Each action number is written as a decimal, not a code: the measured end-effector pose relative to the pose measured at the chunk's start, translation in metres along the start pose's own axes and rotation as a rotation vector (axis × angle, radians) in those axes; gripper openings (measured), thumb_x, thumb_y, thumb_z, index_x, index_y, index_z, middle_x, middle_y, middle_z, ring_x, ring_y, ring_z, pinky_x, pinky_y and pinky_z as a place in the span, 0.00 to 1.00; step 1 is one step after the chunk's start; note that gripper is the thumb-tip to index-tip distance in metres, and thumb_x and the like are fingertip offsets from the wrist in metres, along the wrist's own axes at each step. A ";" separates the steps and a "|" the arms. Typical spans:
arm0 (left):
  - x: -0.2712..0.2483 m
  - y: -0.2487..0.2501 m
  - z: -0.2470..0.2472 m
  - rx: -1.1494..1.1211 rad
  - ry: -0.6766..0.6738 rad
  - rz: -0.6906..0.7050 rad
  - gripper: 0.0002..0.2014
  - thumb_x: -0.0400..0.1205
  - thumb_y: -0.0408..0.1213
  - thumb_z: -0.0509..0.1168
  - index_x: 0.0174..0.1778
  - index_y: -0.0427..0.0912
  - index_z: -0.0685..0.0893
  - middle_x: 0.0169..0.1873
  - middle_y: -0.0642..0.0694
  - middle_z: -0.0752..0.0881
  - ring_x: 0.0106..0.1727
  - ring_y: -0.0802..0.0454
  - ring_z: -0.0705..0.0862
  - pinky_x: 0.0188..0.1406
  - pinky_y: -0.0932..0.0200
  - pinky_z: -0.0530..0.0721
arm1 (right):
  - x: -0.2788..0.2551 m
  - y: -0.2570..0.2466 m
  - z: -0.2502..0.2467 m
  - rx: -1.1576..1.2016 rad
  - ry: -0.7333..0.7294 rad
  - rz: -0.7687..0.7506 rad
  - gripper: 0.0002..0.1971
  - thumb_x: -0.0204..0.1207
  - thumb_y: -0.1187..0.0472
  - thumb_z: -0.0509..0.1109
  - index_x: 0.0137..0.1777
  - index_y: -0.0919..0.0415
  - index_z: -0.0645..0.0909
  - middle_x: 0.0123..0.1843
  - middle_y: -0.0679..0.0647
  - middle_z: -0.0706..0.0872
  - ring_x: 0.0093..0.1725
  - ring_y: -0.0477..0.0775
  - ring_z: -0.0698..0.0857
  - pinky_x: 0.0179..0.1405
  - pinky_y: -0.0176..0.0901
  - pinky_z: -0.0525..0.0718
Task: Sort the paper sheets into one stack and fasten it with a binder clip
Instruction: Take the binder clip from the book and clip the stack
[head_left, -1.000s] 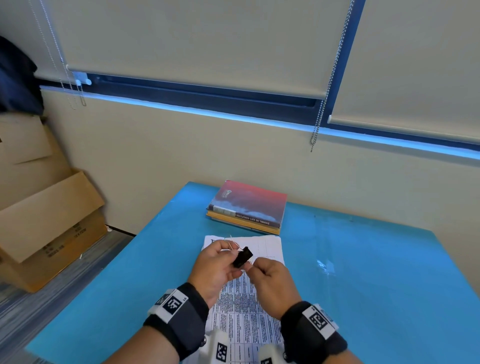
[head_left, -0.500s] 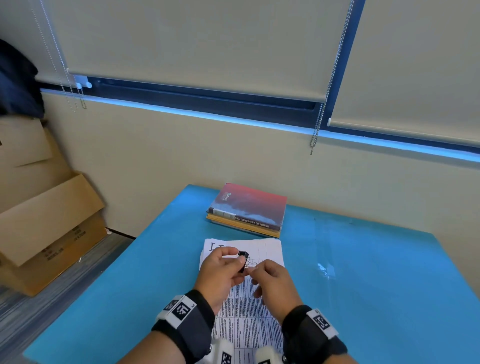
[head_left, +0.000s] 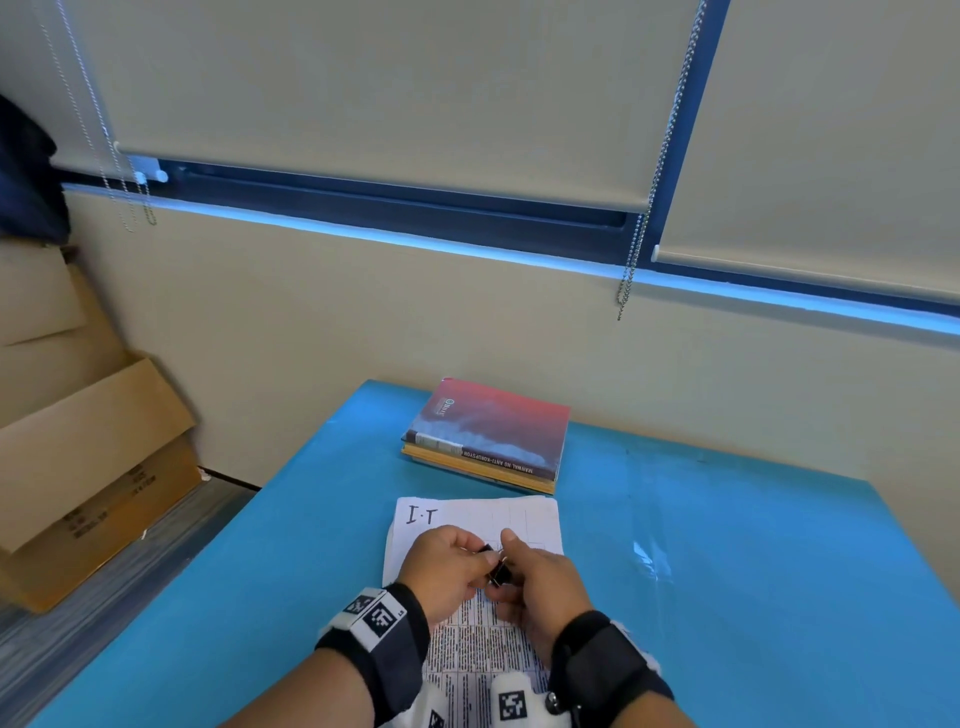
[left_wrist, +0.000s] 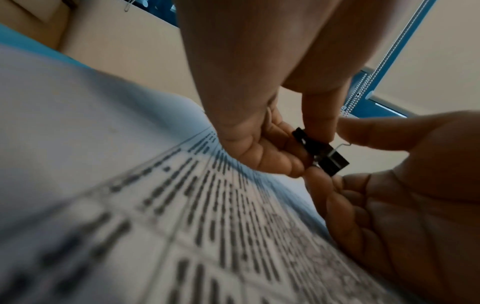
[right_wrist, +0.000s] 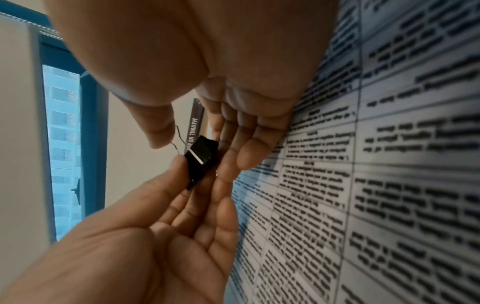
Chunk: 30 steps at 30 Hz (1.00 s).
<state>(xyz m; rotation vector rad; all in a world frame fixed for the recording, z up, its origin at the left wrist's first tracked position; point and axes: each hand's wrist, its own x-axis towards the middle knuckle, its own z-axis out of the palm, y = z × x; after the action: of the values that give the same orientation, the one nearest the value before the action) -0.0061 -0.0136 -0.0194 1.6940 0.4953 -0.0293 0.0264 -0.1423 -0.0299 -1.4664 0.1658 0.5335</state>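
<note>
A stack of printed paper sheets (head_left: 478, 514) lies flat on the blue table (head_left: 727, 571), with "I.T" handwritten at its far left corner. Both hands hover just above its middle with a small black binder clip (head_left: 500, 571) between them. My left hand (head_left: 480, 558) pinches the clip's black body (left_wrist: 322, 152) between thumb and fingers. My right hand (head_left: 506, 551) has its thumb against a wire handle (right_wrist: 179, 139) and its fingers curled behind the clip (right_wrist: 201, 158). The clip is off the sheets (right_wrist: 389, 144) and holds no paper.
Two stacked books (head_left: 488, 436), a red-covered one on top, lie beyond the sheets near the table's far edge. Cardboard boxes (head_left: 88, 467) stand on the floor to the left. A bead chain (head_left: 631, 270) hangs from the blinds.
Both hands have drawn slightly nearer to me over the sheets. The clip has been turned between the fingers, and the right thumb now rests on its wire handle.
</note>
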 end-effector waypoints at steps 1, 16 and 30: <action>0.002 0.001 -0.001 0.044 -0.015 -0.008 0.06 0.78 0.34 0.73 0.45 0.37 0.85 0.37 0.41 0.90 0.35 0.49 0.87 0.35 0.58 0.84 | 0.002 0.001 0.000 0.010 -0.001 0.012 0.21 0.80 0.51 0.69 0.49 0.73 0.85 0.32 0.60 0.88 0.30 0.56 0.84 0.30 0.47 0.80; 0.085 0.046 -0.016 1.378 -0.207 0.055 0.15 0.75 0.44 0.61 0.55 0.44 0.82 0.59 0.44 0.85 0.59 0.42 0.83 0.56 0.49 0.83 | 0.012 0.012 -0.006 0.076 0.050 0.098 0.17 0.78 0.59 0.74 0.53 0.74 0.78 0.40 0.71 0.88 0.31 0.62 0.89 0.38 0.55 0.90; 0.090 0.061 -0.025 1.162 -0.283 -0.060 0.11 0.69 0.43 0.68 0.41 0.41 0.82 0.37 0.45 0.82 0.35 0.47 0.78 0.32 0.59 0.74 | 0.011 0.013 -0.010 0.106 0.010 0.106 0.18 0.77 0.63 0.74 0.58 0.76 0.75 0.43 0.70 0.88 0.36 0.65 0.90 0.40 0.56 0.91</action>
<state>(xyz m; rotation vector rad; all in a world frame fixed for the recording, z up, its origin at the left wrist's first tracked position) 0.0897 0.0313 0.0158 2.7381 0.3118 -0.7073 0.0320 -0.1488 -0.0472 -1.3621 0.2771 0.5940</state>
